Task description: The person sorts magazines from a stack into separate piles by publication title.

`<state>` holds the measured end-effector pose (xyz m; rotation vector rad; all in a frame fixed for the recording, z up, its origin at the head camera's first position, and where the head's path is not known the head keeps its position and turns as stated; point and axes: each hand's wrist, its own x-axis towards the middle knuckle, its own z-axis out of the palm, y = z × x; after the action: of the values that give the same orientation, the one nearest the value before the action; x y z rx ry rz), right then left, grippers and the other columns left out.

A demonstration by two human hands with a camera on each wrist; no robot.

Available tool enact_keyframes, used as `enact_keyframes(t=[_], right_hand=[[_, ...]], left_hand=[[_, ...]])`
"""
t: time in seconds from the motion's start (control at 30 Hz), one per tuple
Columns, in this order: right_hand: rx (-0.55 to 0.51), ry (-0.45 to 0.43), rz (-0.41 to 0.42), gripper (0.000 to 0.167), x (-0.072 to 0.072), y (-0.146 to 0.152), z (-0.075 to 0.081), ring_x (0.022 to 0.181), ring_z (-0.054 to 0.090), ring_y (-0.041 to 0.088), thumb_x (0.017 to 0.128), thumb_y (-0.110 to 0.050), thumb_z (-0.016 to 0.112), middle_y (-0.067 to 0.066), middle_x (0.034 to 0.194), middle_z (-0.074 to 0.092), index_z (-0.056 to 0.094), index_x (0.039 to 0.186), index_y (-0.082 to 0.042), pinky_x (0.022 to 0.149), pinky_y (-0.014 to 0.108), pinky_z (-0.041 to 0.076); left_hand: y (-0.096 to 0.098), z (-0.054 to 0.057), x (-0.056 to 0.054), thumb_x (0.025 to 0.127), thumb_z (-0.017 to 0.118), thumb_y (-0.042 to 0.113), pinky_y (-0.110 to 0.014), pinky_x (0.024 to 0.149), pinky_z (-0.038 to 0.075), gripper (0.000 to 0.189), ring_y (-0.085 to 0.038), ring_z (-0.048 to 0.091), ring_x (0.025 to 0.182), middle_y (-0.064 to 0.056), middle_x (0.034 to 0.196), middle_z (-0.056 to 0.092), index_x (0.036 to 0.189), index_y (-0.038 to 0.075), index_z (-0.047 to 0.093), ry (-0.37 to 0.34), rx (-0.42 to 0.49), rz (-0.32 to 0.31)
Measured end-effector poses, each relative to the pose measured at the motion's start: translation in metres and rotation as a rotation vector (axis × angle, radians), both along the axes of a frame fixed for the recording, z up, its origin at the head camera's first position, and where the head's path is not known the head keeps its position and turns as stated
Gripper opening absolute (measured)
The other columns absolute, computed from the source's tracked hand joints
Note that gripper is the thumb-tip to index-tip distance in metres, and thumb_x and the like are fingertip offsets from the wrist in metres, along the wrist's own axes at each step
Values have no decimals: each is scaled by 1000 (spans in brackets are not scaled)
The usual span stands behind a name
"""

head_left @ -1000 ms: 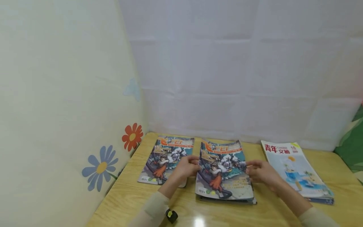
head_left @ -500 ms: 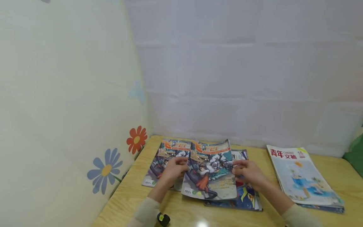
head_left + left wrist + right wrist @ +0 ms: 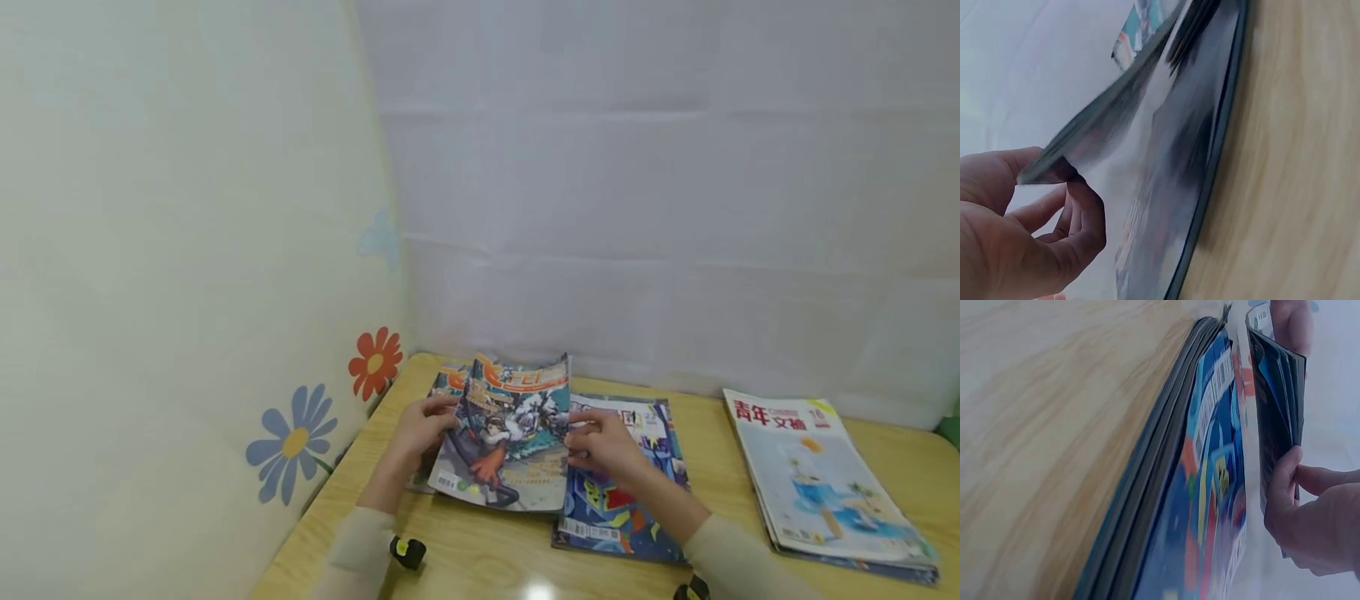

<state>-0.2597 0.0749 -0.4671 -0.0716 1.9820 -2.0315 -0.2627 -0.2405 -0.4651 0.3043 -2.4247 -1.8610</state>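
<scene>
Both hands hold one magazine [image 3: 510, 442] with a grey-teal illustrated cover and an orange title, raised off the stacks. My left hand [image 3: 422, 432] pinches its left edge; in the left wrist view thumb and fingers [image 3: 1088, 212] close on its border. On the right edge my right hand [image 3: 606, 450] grips it, thumb on one side and fingers on the other in the right wrist view. Beneath and to the left lies a magazine with the same title [image 3: 452, 377], mostly covered. Below the right hand is a stack topped by a blue, colourful magazine [image 3: 622, 517].
Farther right on the wooden table [image 3: 480, 550] lies another stack, topped by a white and light-blue magazine [image 3: 832, 483] with red characters. A pale wall with flower decals [image 3: 375, 363] borders the left side, and a white cloth [image 3: 555, 183] hangs behind.
Both hands have lifted the magazine from the middle stack and carried it left over the matching one. The blue magazine beneath has come into view.
</scene>
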Motion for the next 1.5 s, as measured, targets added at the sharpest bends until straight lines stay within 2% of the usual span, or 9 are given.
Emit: enact_keyframes(t=[0.23, 0.53, 0.63, 0.77, 0.9, 1.07, 1.23, 1.33, 1.5], right_hand=[[-33, -33, 1, 39, -3, -30, -3, 75, 66, 23, 92, 8, 65, 20, 100, 64, 56, 130, 8, 71, 39, 62], [-61, -29, -35, 39, -11, -53, -12, 67, 65, 19, 88, 15, 64, 19, 90, 64, 54, 125, 13, 69, 39, 62], [-64, -42, -48, 40, -13, -57, -13, 67, 64, 19, 87, 14, 65, 18, 87, 64, 54, 126, 12, 69, 38, 62], [-83, -58, -57, 43, -13, -60, -13, 67, 64, 20, 87, 15, 65, 18, 88, 63, 51, 128, 13, 68, 38, 62], [-80, -67, -44, 43, -14, -62, -14, 67, 65, 22, 87, 17, 64, 21, 90, 62, 48, 127, 15, 68, 37, 62], [-48, -72, -8, 42, -17, -61, -16, 68, 68, 23, 86, 19, 62, 26, 94, 63, 47, 125, 19, 70, 36, 62], [-13, -57, 44, 42, -18, -58, -15, 72, 72, 25, 85, 19, 60, 29, 96, 65, 50, 125, 22, 74, 36, 61], [22, -30, 82, 42, -15, -55, -9, 75, 73, 27, 86, 17, 59, 29, 96, 67, 51, 127, 21, 75, 37, 61], [51, 1, 136, 41, -5, -47, 9, 83, 72, 32, 89, 12, 60, 30, 102, 66, 52, 129, 18, 79, 42, 60]], left_hand=[[-24, -5, -5, 84, 69, 2, -31, 66, 51, 48, -23, 59, 89, -16, 120, 66, 132, 4, 68, -33, 7, 41], [-38, -10, -14, 86, 68, -3, -27, 60, 52, 45, -14, 62, 73, -16, 108, 71, 130, -5, 66, -17, 107, 45], [-40, -9, -15, 89, 68, -2, -26, 63, 53, 41, -14, 63, 77, -20, 115, 69, 130, -6, 65, -15, 115, 65], [-41, -8, -16, 93, 67, 1, -26, 71, 54, 38, -21, 63, 95, -25, 129, 62, 131, -6, 65, -18, 109, 74], [-42, -9, -18, 95, 67, 1, -29, 79, 54, 35, -29, 62, 106, -26, 129, 61, 129, -5, 66, -17, 64, 94], [-44, -9, -19, 94, 67, 2, -36, 89, 51, 32, -32, 61, 109, -23, 122, 65, 125, -4, 68, -10, -74, 123], [-52, -5, -15, 95, 63, 7, -32, 72, 51, 27, -28, 61, 92, -19, 112, 67, 119, -4, 71, -22, -238, 130], [-58, 0, -10, 98, 60, 10, -30, 64, 51, 28, -27, 62, 88, -19, 109, 68, 120, -3, 71, -14, -274, 118], [-61, 10, -4, 102, 59, 15, -34, 75, 55, 33, -30, 64, 99, -20, 119, 66, 130, -2, 66, 19, -271, 61]])
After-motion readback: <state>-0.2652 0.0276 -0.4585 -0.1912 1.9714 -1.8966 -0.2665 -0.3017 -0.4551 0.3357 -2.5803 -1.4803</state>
